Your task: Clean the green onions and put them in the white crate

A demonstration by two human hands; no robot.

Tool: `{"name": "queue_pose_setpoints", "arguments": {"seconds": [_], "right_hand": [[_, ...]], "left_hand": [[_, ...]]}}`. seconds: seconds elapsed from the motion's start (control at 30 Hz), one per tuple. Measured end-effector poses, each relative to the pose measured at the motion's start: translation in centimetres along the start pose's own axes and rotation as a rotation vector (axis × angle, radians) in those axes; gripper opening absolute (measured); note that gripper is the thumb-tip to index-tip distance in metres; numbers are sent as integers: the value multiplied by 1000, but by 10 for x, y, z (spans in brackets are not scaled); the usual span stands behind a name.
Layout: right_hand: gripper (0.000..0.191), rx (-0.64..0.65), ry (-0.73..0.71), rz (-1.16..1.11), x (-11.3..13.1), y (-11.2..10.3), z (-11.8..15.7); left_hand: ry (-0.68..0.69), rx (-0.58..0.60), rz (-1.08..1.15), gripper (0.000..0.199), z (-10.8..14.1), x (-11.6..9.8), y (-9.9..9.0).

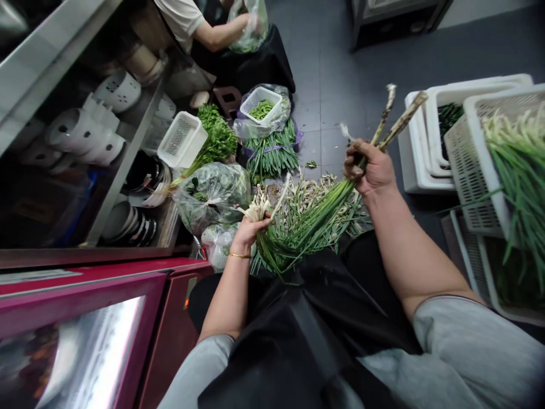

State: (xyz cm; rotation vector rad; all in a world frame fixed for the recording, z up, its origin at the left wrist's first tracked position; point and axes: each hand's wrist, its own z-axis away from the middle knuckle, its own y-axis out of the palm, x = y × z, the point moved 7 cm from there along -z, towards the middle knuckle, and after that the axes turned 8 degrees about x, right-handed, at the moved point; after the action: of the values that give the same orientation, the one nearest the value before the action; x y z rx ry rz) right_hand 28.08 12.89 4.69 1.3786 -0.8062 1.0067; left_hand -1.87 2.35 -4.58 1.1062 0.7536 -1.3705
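Observation:
My left hand (252,228) is closed round a bunch of green onions (259,205), white root ends up and green leaves hanging below. Raised at the right, my right hand (369,166) grips a few stalks (402,120) with brown, dirty ends pointing up and away. Long green leaves (321,218) run from beneath the right hand down toward the left one, over my lap. Beyond them a heap of trimmings and loose onions (300,196) covers the floor.
At the right, white crates (470,108) hold greens and onions. Bagged vegetables (215,190), leafy greens (219,136), a white basket (182,139) and tied green bundles (272,153) lie ahead left. A person's arm (221,35) handles a plastic bag. Metal shelving (128,165) stands left.

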Motion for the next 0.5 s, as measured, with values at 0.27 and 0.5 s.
{"name": "queue_pose_setpoints", "arguments": {"seconds": [0.27,0.5], "right_hand": [[48,351,106,383,-73,79,19],[39,309,43,513,-78,99,27]], "left_hand": [[-6,67,-1,40,0,-3,26],[98,47,63,37,-15,-35,57]]}}
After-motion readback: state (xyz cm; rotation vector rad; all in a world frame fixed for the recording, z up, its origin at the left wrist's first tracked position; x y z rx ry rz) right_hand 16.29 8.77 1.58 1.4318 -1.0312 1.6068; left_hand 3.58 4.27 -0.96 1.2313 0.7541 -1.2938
